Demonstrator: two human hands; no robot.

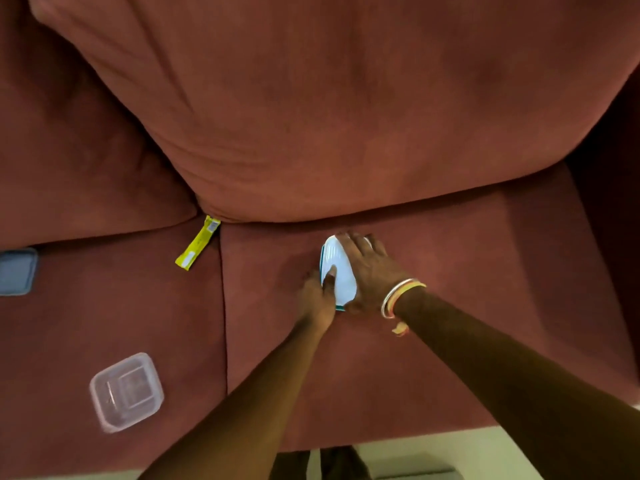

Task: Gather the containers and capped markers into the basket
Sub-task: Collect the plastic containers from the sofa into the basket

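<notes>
A white container with a teal rim (341, 271) lies on the right seat cushion of a reddish-brown sofa (450, 306). My left hand (318, 296) grips its near left edge, thumb on top. My right hand (370, 268) lies flat over its right side, bangles on the wrist. A clear square plastic container (126, 391) rests on the left seat cushion, near the front. A blue-grey square lid or container (17, 270) sits at the far left edge. No basket or markers are in view.
A yellow wrapper (198, 243) pokes out of the gap between the seat cushions and the back cushion (346, 116). The sofa's front edge meets a pale floor (433, 448) at the bottom, where dark legs show.
</notes>
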